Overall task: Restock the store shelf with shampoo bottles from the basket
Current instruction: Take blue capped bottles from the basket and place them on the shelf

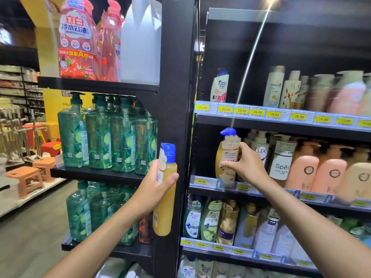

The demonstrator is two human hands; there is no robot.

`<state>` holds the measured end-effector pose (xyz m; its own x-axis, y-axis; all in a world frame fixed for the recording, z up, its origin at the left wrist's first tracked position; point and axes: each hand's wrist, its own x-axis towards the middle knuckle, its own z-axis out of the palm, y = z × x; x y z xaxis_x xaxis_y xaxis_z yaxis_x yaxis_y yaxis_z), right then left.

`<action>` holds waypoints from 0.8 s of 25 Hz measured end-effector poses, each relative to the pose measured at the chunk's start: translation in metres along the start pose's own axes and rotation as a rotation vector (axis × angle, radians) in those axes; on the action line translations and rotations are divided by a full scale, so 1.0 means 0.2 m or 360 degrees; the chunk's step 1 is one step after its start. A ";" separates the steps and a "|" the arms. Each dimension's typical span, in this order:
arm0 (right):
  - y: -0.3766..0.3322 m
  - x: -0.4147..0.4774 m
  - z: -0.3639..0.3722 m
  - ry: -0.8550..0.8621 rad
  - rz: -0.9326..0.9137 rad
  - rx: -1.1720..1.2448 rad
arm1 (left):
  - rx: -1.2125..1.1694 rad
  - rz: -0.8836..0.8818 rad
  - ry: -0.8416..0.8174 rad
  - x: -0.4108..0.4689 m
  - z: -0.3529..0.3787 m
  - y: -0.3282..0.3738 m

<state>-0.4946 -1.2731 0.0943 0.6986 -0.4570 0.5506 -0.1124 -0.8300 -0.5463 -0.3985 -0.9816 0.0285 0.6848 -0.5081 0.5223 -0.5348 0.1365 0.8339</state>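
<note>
As left grip (154,187) clamps one raised bottle (165,214), right grip (246,167) clamps shelf bottle (226,154) beside LUX bottle (260,149).

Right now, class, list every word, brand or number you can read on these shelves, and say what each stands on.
"立白": red clear-plastic detergent bottle
"head & shoulders": amber blue-capped shampoo bottle in right hand
"LUX": white pump bottle
"Spēs": white-labelled bottle
"PANT": cream bottle
"23.90", "23.90", "25.90", "26.00", "18.00", "18.00": upper yellow price tags
"39.90": middle-rail yellow tag
Unreadable: lowest tags; second amber bottle in left hand
</note>
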 end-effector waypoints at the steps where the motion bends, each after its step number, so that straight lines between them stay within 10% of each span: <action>1: 0.01 0.00 -0.01 0.0007 0.0017 -0.0012 | 0.0009 0.0005 -0.0002 0.01 0.00 0.00; 20: -0.05 0.14 -0.03 -0.0112 0.0295 -0.0450 | 0.0100 -0.0078 0.0043 0.03 0.11 0.00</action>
<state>-0.4776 -1.2790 0.1192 0.6940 -0.5931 0.4081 -0.4262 -0.7953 -0.4311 -0.4054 -1.0038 0.0266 0.7235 -0.4899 0.4864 -0.5298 0.0578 0.8462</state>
